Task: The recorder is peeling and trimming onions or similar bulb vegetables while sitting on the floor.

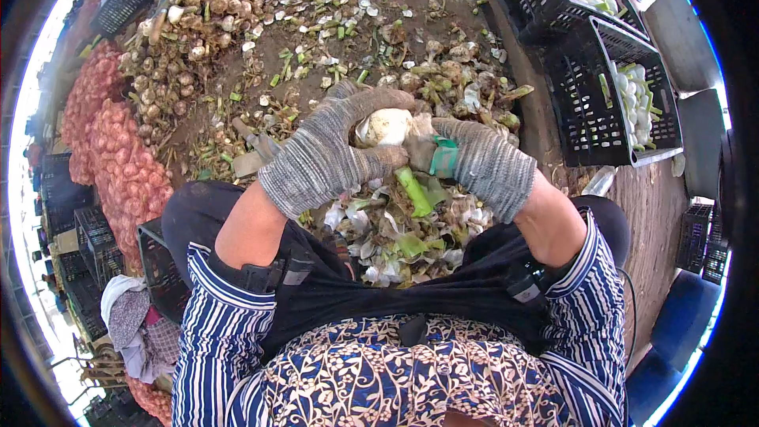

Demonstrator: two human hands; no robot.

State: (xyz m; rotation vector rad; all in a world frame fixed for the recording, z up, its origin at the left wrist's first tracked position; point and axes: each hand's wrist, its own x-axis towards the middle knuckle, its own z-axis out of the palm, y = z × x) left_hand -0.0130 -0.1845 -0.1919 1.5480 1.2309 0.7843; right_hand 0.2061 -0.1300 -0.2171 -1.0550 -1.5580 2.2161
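In a grey striped knit glove, my left hand (332, 148) is closed around a white garlic bulb (385, 127), thumb below it and fingers above. My right hand (456, 157), gloved alike with green tape around a finger, touches the bulb's right side, its fingertips at the papery skin. A green garlic stem (414, 191) points down from beneath the bulb. Below the hands, between the knees, lies a heap of peeled skins and leaf scraps (403, 249). A tool with a flat blade (252, 160) lies just left of my left glove, partly hidden by it.
Unpeeled garlic bulbs (207, 6) are piled at the upper left, beside red mesh sacks (121, 154) of garlic. Black plastic crates (593, 101) holding trimmed white garlic stand at the right. Roots, stem pieces and skins litter the brown ground (344, 41) ahead.
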